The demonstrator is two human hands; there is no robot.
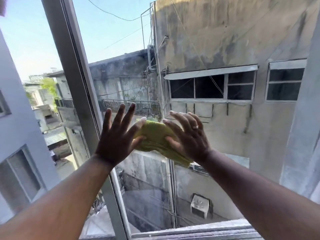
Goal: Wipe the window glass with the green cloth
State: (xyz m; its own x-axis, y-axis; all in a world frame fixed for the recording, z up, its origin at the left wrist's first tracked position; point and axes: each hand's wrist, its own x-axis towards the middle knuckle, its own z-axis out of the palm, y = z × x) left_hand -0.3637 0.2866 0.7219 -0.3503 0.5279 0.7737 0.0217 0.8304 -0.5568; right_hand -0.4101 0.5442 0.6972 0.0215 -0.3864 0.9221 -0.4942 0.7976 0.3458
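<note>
A folded yellow-green cloth (155,137) is held up in front of the window glass (216,40), about mid-height of the pane. My left hand (117,135) grips its left edge with thumb and forefinger, the other fingers spread upward. My right hand (188,135), with a ring on one finger, holds the cloth's right side, fingers fanned over it. Whether the cloth touches the glass I cannot tell. The pane looks dusty and hazy toward its lower part.
A grey vertical window frame (72,70) runs diagonally just left of my left hand. The bottom sill (199,231) lies below. Left of the frame the view is clearer. Outside stand weathered concrete buildings (242,40) and a railing.
</note>
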